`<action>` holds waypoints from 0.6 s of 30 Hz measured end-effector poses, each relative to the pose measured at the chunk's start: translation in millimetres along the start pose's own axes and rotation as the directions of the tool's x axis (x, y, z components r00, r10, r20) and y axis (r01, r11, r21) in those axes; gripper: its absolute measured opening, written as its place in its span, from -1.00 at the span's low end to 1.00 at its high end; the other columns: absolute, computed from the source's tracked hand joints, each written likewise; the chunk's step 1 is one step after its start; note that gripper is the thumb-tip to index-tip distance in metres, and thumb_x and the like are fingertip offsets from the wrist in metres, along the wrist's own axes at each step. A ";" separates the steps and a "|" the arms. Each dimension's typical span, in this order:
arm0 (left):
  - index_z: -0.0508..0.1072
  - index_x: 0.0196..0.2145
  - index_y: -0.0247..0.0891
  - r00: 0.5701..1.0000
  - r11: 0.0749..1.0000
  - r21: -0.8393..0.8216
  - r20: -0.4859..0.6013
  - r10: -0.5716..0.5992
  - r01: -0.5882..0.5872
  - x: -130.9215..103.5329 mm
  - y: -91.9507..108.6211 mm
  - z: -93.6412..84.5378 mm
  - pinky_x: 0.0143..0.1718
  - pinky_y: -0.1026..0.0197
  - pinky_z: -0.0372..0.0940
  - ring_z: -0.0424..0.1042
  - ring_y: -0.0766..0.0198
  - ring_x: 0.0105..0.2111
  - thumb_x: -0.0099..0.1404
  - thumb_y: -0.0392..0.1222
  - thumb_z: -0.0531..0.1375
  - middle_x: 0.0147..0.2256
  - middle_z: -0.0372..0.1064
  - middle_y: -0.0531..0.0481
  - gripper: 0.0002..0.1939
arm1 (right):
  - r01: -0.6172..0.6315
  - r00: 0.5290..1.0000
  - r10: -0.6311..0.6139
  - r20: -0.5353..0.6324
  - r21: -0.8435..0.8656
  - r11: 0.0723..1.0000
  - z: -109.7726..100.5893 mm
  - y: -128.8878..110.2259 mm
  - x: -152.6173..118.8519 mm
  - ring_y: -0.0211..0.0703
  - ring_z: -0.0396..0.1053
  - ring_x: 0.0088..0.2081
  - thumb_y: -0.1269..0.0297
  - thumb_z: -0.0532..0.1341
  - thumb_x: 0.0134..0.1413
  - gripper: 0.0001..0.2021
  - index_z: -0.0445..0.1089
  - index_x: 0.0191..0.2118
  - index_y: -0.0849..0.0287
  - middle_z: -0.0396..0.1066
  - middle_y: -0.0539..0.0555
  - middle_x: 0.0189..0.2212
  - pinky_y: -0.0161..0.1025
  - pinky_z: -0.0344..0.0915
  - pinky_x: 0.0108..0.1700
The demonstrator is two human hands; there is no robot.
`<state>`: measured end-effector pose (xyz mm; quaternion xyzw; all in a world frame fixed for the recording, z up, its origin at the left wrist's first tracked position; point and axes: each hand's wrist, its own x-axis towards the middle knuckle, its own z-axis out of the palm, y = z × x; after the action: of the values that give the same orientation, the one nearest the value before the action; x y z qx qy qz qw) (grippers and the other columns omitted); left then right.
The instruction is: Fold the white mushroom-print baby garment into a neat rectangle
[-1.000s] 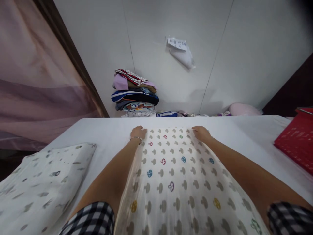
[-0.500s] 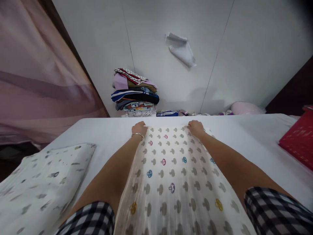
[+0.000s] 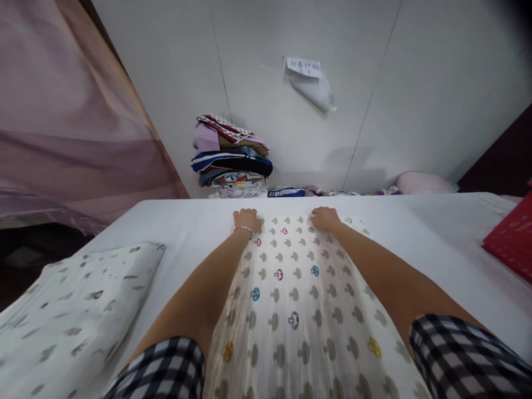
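A thin white cloth (image 3: 286, 282) printed with grey and coloured mushrooms stretches from the far part of the white table down past the bottom of the view. My left hand (image 3: 248, 220), with a bracelet at the wrist, is closed at the cloth's far left corner. At its far right side my right hand (image 3: 326, 218) is also closed, fingers curled down on the edge. The fingertips of both hands are mostly hidden. Between my hands the far edge lies fairly straight, while lengthwise creases run through the nearer part.
A folded white cloth with a leaf-like print (image 3: 83, 310) lies on the left of the table (image 3: 183, 221). At the right edge is a red object (image 3: 513, 235). Behind the table, a stack of folded clothes (image 3: 233, 158) leans by the wall. A pink curtain (image 3: 75, 127) hangs at left.
Both hands have moved inward along the cloth's far edge, closer together. The view has shifted slightly, and the paper on the wall has flipped to show writing.
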<state>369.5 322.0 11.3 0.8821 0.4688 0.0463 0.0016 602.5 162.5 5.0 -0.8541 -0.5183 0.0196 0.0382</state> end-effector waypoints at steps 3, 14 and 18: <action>0.43 -0.14 -0.27 0.995 0.992 0.093 -0.045 0.090 -0.085 0.1 5.0 1.0 0.12 -0.16 -0.14 0.19 -0.03 0.01 0.21 -0.07 0.04 -0.09 0.35 -0.23 -0.65 | 0.050 0.999 -0.050 -0.001 0.012 0.999 0.1 -11.8 2.1 -0.04 0.26 -0.02 0.15 0.03 0.16 -0.67 0.37 -0.03 0.13 0.38 0.14 -0.05 -0.13 0.02 0.01; 0.26 0.06 -0.08 0.960 0.962 -0.074 0.073 0.269 -0.264 -4.7 11.6 16.8 0.20 -0.11 -0.20 0.09 0.18 0.14 0.36 -0.07 -0.13 0.15 0.18 0.00 -0.62 | -0.032 0.997 0.030 -0.076 -0.027 0.999 9.4 -28.6 8.9 -0.06 0.29 -0.10 0.29 -0.02 0.23 -0.75 0.38 -0.18 0.20 0.42 0.19 -0.17 -0.13 0.04 -0.06; 0.14 0.17 -0.14 0.980 0.980 -0.060 0.045 0.193 -0.191 -11.5 14.8 18.8 0.20 -0.16 -0.18 -0.03 0.13 0.22 0.36 -0.03 -0.17 0.24 0.00 -0.05 -0.53 | -0.011 0.996 0.006 -0.086 -0.053 0.999 10.9 -22.3 6.4 -0.05 0.28 -0.09 0.22 0.00 0.21 -0.74 0.38 -0.17 0.18 0.41 0.19 -0.15 -0.14 0.05 -0.07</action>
<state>376.9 304.9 -7.7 0.9237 0.3798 0.0368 0.0332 585.0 178.9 -3.9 -0.8571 -0.5129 -0.0306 0.0376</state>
